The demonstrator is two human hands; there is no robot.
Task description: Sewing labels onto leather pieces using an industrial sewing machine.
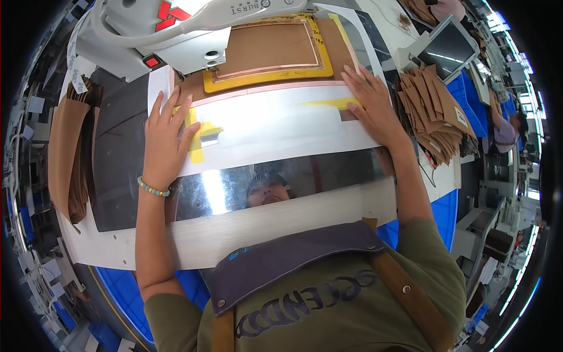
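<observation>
My left hand point(163, 144) lies flat with spread fingers on the left end of a white sheet point(275, 126). The sheet carries strips of yellow tape and has a pinkish far edge. At its right end rests my right hand point(375, 111), fingers stretched out, thumb beside a yellow strip. Neither hand grips anything. Just beyond the sheet is a brown panel point(264, 50). On it sits a yellow frame point(281, 77) with a copper-coloured inner outline, its far part hidden under the machine. What lies beneath my palms is hidden.
A white machine head point(196, 44) with a red switch overhangs the far left. Shiny metal plate point(346, 176) covers the near worktop. Brown piece stacks stand at left point(67, 152) and right point(434, 111). Behind the right stack are a monitor point(448, 47) and blue bin point(469, 102).
</observation>
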